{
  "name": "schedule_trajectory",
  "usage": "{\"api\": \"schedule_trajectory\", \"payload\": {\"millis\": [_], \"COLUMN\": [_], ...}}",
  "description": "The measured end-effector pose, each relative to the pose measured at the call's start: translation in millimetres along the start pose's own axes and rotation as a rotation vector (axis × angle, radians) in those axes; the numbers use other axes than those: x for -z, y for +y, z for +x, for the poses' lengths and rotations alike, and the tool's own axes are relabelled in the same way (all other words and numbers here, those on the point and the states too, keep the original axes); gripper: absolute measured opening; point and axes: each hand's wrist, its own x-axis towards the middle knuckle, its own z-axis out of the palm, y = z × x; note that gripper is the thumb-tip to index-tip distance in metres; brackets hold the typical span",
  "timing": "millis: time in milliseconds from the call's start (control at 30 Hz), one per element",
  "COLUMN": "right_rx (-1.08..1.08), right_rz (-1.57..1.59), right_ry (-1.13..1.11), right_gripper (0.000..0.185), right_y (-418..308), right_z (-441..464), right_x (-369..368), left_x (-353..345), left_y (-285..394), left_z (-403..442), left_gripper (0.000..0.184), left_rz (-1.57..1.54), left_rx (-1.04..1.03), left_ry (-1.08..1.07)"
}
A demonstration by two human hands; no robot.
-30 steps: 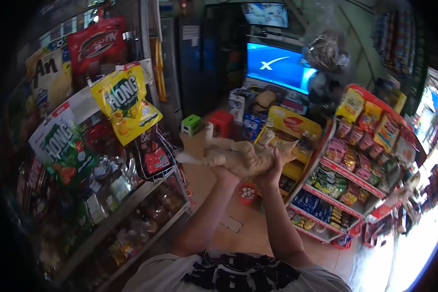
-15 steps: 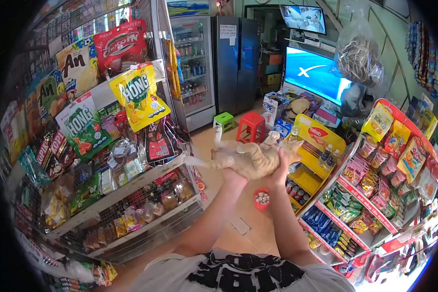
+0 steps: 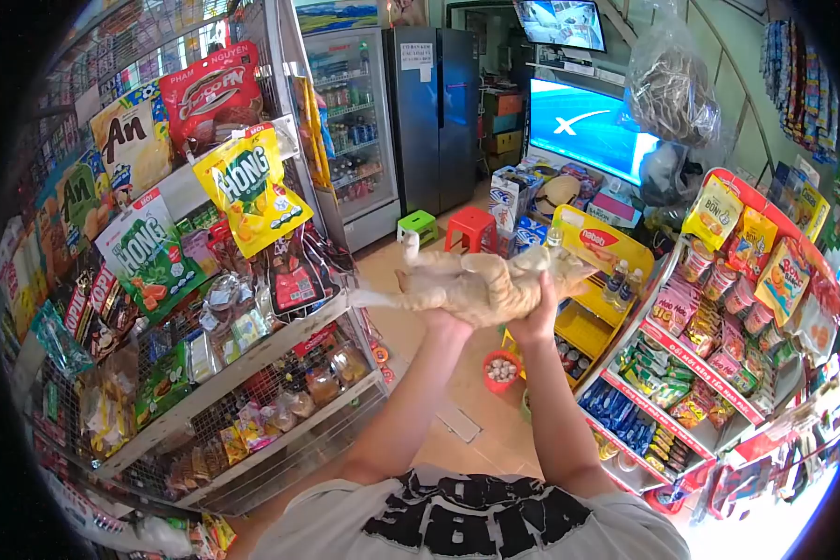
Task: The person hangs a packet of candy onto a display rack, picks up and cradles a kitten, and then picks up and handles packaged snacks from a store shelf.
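Cat (image 3: 476, 285) lies belly-up, legs raised, across both sets of fingers: the left hand (image 3: 448, 324) bears the hindquarters from beneath, its fingers hidden so their set cannot be told, while the right hand (image 3: 537, 317) grips the shoulder end, thumb uppermost. Compared with half a second ago, the head appears to reach slightly farther past the right fingers, yet the animal seems supported at both ends, well above the red tub (image 3: 501, 371) below the fingers.
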Motion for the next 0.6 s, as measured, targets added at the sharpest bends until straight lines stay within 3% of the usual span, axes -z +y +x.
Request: {"api": "schedule_trajectory", "payload": {"millis": [33,100,133,167,200,233,300,333,467,533,600], "right_rx": [0.001,-0.034,0.090,0.091,0.118,0.144,0.155,0.157,0.154,0.132,0.138], "right_rz": [-0.001,0.122,0.123,0.122,0.099,0.077,0.099,0.057,0.139,0.234,0.223], "right_ry": [0.002,-0.204,-0.349,-0.347,-0.346,-0.345,-0.293,-0.327,-0.291,-0.333,-0.275], "right_gripper": [0.055,0.052,0.047,0.047,0.044,0.043,0.041,0.037,0.028,0.024,0.025], "right_y": [-2.6,-9.4,-11.3,-12.9,-15.5,-17.2,-16.1,-15.7,-6.6,-3.5,-3.6], "right_z": [1.1,3.5,11.4,12.7,11.2,8.2,3.8,5.1,5.6,13.3,12.1], "right_x": [5.7,6.9,0.8,-3.6,-10.3,-16.8,-22.6,-19.5,-12.7,0.0,-0.1], "left_x": [3.9,7.0,7.0,7.0,9.7,30.8,96.9,115.0,161.8,134.6,41.5], "left_y": [0.4,-1.4,-4.7,-8.0,-10.5,-11.3,-6.3,-0.5,38.5,32.3,-0.1], "left_z": [3.4,1.8,-5.1,-9.2,-6.4,0.4,17.3,21.1,35.3,22.4,-13.2], "left_gripper": [0.054,0.053,0.052,0.051,0.044,0.044,0.041,0.041,0.047,0.049,0.031], "left_rz": [-0.076,-0.153,0.070,0.291,0.224,0.222,0.095,0.095,0.146,0.156,0.428], "left_rx": [0.211,0.422,0.377,0.324,0.302,0.304,-0.072,-0.069,0.127,0.179,-0.121], "left_ry": [-0.184,-0.369,-0.100,0.169,-0.140,-0.136,0.016,0.024,-0.452,-0.573,0.212]}}
